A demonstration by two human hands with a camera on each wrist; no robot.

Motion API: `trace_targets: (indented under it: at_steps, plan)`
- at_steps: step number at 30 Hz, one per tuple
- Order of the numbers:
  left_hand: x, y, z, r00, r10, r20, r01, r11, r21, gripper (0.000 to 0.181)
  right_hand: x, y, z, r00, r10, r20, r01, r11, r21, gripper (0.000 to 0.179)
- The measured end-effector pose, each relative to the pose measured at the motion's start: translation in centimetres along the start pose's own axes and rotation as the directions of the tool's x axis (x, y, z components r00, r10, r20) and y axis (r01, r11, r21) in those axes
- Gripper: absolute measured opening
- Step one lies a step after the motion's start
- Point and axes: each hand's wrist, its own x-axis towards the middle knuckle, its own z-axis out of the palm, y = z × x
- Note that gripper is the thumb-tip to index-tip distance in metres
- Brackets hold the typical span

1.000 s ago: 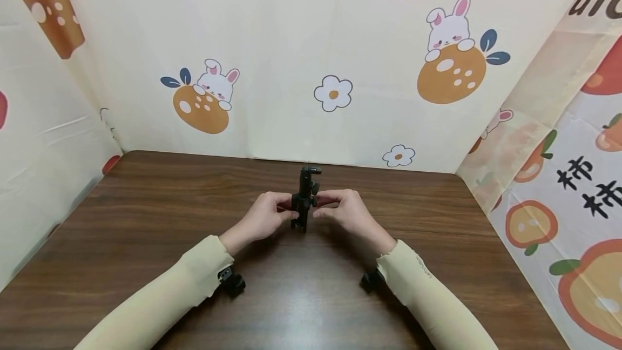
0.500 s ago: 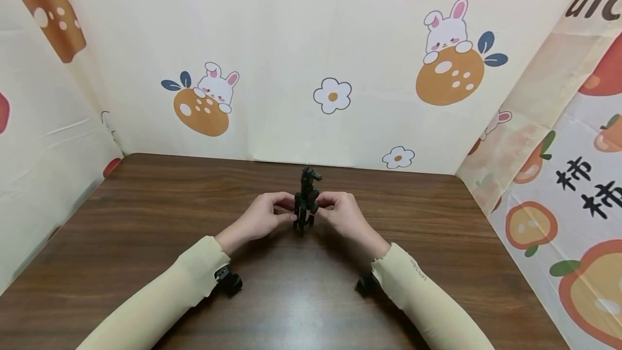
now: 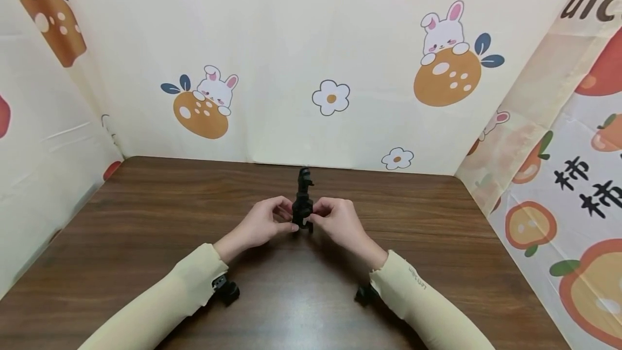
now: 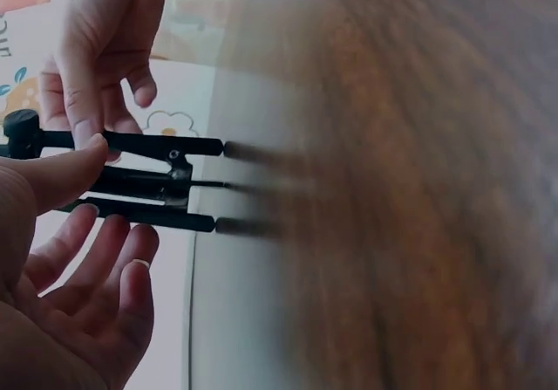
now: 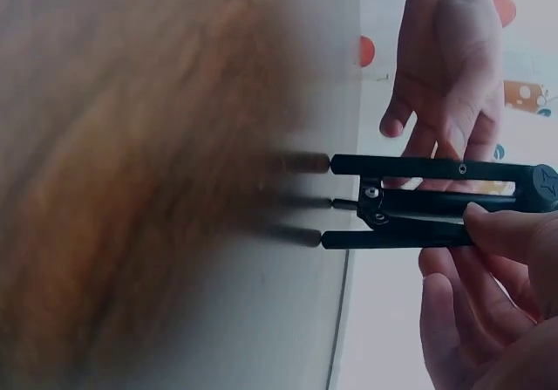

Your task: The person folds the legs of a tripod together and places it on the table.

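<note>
A small black tripod [image 3: 303,199] stands upright near the back of the table, between both hands. My left hand [image 3: 262,223] pinches it from the left, with thumb and fingers around the legs. From the right, the thumb and fingers of my right hand [image 3: 340,223] pinch it too. In the left wrist view, the tripod's legs [image 4: 196,146] lie close together, joined by a small brace; the tips are right at the table surface. The right wrist view shows the same legs [image 5: 392,165] and a round knob [image 5: 545,185] with a star mark. Fingers partly cover the middle section.
The dark brown wooden table [image 3: 160,204] shines under the light. Behind it hangs a pale printed curtain [image 3: 282,69] with rabbits and flowers, close to the table's back edge. More printed cloth [image 3: 534,220] closes off the right side. Black cameras [image 3: 225,289] sit under both wrists.
The tripod has turned about its upright axis between the fingers, so its top piece faces another way. Both hands have shifted their fingers slightly and stay at the same place.
</note>
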Motion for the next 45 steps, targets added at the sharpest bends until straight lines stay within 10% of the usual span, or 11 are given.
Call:
trace_targets:
  at_steps: [16,37,45]
  plan:
    - [0.1,0.3,0.6,0.999,0.042,-0.003,-0.042,0.998,0.047,0.017,0.3,1.1,-0.4,0.966,-0.017,0.257,0.023,1.000,-0.020,0.012]
    - [0.7,1.4,0.4,0.995,0.092,-0.036,-0.078,0.956,0.284,0.015,1.3,1.4,-0.3,0.956,-0.180,0.230,0.226,0.954,-0.195,0.010]
    - [0.6,1.3,0.5,0.995,0.094,-0.034,-0.080,0.951,0.298,0.015,1.8,1.5,-0.6,0.975,-0.093,0.201,0.145,0.954,-0.263,0.021]
